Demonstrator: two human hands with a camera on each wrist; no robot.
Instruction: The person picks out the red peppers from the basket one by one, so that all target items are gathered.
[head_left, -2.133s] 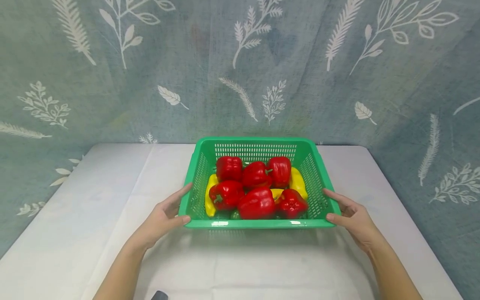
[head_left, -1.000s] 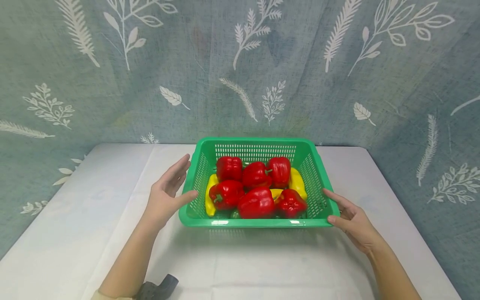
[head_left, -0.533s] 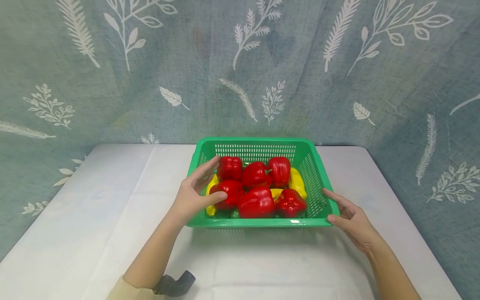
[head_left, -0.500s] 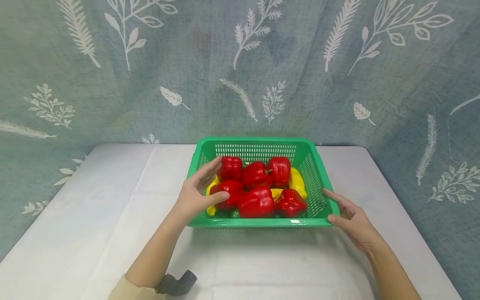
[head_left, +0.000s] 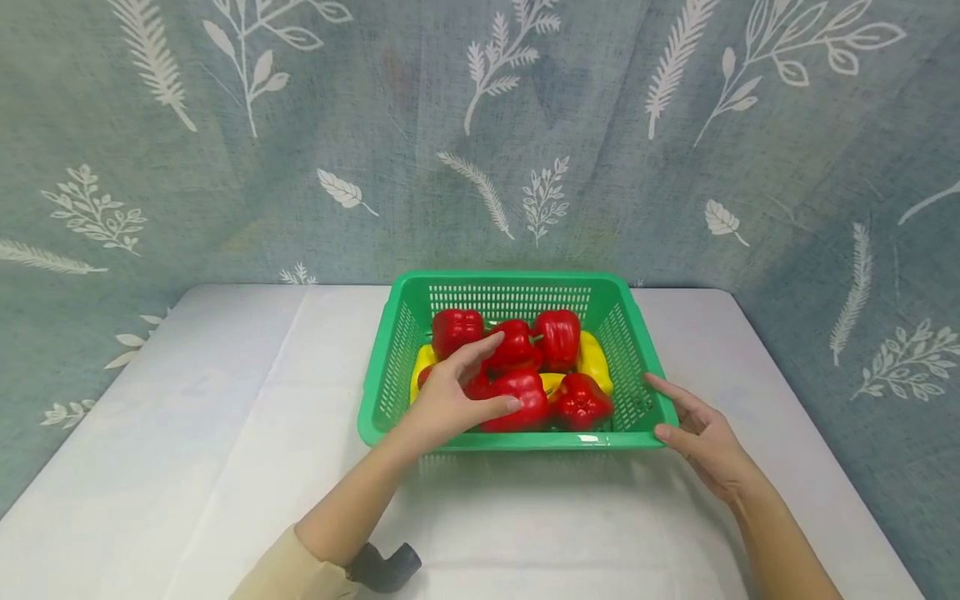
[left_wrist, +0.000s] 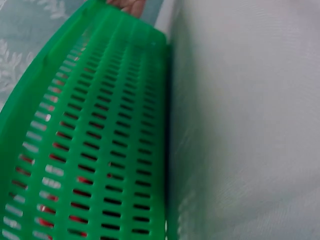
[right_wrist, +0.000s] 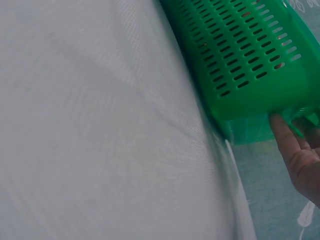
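Red bell peppers (head_left: 557, 340), several of them, lie in a green plastic basket (head_left: 510, 277) with slotted walls. Among them show long yellow vegetables (head_left: 595, 364). My left hand (head_left: 446, 404) reaches over the front rim, thumb and fingers apart above the front peppers, partly hiding them and holding nothing. At the front right corner my right hand (head_left: 708, 446) holds the basket's rim, thumb on top. The right wrist view shows fingers (right_wrist: 285, 135) against the basket's end wall (right_wrist: 240, 50). The left wrist view is filled by the basket's slotted side (left_wrist: 100, 125).
A white cloth (head_left: 225, 417) covers the table under the basket. Behind and to the sides hangs a grey-green curtain (head_left: 420, 125) with white leaf prints. A dark grey device (head_left: 386, 567) sits at my left wrist beside a beige sleeve (head_left: 300, 571).
My left hand has left the basket's left rim, risen and moved right over the peppers. The right hand stays at the right rim, and the basket has not visibly shifted.
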